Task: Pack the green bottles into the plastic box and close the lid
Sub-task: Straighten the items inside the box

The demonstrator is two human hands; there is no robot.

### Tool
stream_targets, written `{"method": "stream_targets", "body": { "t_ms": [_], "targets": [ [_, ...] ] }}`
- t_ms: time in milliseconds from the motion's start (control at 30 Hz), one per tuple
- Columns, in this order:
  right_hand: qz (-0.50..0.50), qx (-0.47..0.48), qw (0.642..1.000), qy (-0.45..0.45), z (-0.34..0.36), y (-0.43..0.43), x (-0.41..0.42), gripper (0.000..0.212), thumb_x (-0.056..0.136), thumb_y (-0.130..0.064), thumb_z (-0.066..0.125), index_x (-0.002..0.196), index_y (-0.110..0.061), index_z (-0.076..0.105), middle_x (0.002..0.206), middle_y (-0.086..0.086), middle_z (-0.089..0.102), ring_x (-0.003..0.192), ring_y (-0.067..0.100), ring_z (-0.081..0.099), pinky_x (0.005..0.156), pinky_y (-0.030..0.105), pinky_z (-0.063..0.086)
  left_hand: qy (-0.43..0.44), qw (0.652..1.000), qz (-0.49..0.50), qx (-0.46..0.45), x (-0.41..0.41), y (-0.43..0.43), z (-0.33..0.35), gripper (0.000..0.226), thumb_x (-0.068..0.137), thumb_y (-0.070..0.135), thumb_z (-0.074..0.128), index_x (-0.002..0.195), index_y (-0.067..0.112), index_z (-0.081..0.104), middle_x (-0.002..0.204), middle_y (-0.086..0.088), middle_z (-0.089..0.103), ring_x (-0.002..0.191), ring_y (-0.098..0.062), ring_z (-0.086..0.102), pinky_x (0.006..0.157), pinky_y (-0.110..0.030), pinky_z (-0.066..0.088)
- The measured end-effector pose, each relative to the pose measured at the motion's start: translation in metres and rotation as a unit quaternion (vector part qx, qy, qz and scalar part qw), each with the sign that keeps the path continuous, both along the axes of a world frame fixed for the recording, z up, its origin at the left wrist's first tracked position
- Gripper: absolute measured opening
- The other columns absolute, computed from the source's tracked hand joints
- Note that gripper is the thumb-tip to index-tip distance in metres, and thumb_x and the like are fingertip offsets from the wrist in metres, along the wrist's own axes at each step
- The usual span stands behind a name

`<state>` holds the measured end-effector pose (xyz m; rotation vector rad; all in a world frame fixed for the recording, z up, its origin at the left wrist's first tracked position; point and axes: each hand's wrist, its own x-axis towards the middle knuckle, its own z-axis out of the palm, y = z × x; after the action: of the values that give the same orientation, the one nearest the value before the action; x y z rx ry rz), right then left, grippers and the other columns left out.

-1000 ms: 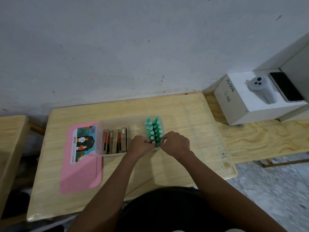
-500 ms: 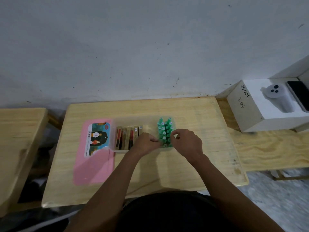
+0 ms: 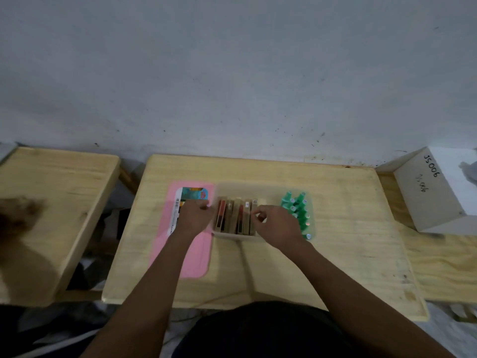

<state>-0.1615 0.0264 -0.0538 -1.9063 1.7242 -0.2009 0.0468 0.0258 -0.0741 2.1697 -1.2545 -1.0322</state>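
A clear plastic box (image 3: pixel 260 186) stands on the middle of the wooden table. Several green bottles (image 3: pixel 296 206) stand upright, packed together in its right end. Several brown cartons (image 3: pixel 233 215) fill its left part. The pink lid (image 3: pixel 192 259) lies flat on the table against the box's left side. My left hand (image 3: pixel 193 217) rests over the lid's label, with its fingers curled at the box's left wall. My right hand (image 3: pixel 275 226) hovers over the box's middle, its fingertips pinched by the rightmost carton. It covers the nearer bottles.
The table (image 3: pixel 348 241) butts against a grey wall. A second wooden table (image 3: pixel 59 192) stands to the left across a gap. A white cardboard box (image 3: pixel 428 195) with handwriting sits on a lower bench at the right.
Both hands have left the green bottles and moved left: the left hand onto the pink lid, the right hand to the cartons. The view has swung to the left.
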Motion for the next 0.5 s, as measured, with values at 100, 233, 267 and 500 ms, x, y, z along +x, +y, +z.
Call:
{"method": "stream_targets", "body": {
  "t_ms": [100, 233, 267, 500],
  "targets": [
    [0.039, 0.057, 0.997, 0.017, -0.014, -0.012, 0.026, 0.024, 0.088, -0.034, 0.052, 0.102, -0.032, 0.072, 0.105, -0.007, 0.072, 0.096, 0.02, 0.067, 0.078, 0.029, 0.052, 0.035, 0.999, -0.027, 0.004, 0.007, 0.001, -0.007, 0.022, 0.088, 0.014, 0.06, 0.102, 0.002, 0.073, 0.105, -0.019, 0.071, 0.101, -0.03, 0.065, 0.087, -0.031, 0.049],
    [0.087, 0.1, 0.989, 0.061, -0.031, -0.024, 0.058, 0.024, 0.085, -0.033, 0.047, 0.084, -0.024, 0.069, 0.094, -0.002, 0.071, 0.09, 0.024, 0.067, 0.073, 0.034, 0.054, 0.097, 0.994, -0.016, 0.044, 0.018, -0.006, -0.009, 0.024, 0.087, 0.017, 0.064, 0.106, 0.005, 0.071, 0.102, -0.012, 0.07, 0.092, -0.026, 0.067, 0.076, -0.029, 0.051],
    [0.096, 0.102, 0.987, 0.075, -0.034, -0.026, 0.064, 0.025, 0.086, -0.033, 0.046, 0.085, -0.024, 0.069, 0.094, -0.002, 0.07, 0.09, 0.024, 0.066, 0.069, 0.031, 0.051, 0.103, 0.993, -0.022, 0.057, 0.02, -0.008, -0.008, 0.024, 0.087, 0.018, 0.065, 0.106, 0.005, 0.071, 0.099, -0.01, 0.069, 0.089, -0.026, 0.067, 0.074, -0.032, 0.051],
    [0.098, 0.101, 0.987, 0.078, -0.05, -0.034, 0.084, 0.02, 0.089, -0.031, 0.051, 0.086, -0.021, 0.069, 0.092, 0.0, 0.068, 0.087, 0.024, 0.065, 0.064, 0.028, 0.046, 0.135, 0.985, -0.026, 0.109, 0.03, -0.018, -0.01, 0.022, 0.084, 0.02, 0.068, 0.101, 0.007, 0.071, 0.1, -0.012, 0.069, 0.091, -0.029, 0.068, 0.075, -0.035, 0.054]
  ]
}}
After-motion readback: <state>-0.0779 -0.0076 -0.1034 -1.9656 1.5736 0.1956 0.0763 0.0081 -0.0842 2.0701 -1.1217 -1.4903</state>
